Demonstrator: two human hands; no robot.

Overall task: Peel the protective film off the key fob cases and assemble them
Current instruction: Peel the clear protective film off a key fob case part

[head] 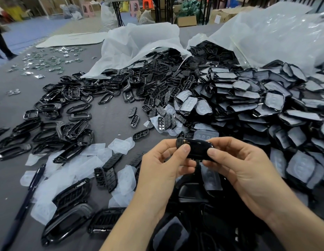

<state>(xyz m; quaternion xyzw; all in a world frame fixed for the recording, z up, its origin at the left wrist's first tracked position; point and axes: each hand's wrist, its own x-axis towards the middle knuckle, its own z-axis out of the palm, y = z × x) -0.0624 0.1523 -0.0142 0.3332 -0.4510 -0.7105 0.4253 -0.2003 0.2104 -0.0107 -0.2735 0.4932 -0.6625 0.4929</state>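
A glossy black key fob case (pixel 196 147) is held up in front of me, above the grey table (pixel 110 122). My left hand (pixel 161 169) pinches its left end, thumb on the front face and fingers curled behind. My right hand (pixel 237 165) pinches its right end the same way. No film shows on the shiny face turned towards me. Peeled white films (pixel 121 144) lie scattered on the table to the left of my hands.
A large heap of film-covered black cases (pixel 257 104) fills the right side. Black frames (pixel 63 109) and button pads (pixel 106 175) spread across the left and middle. White plastic bags (pixel 139 44) lie open behind. A dark pen (pixel 30 189) lies at the left. Finished cases (pixel 190 214) pile under my wrists.
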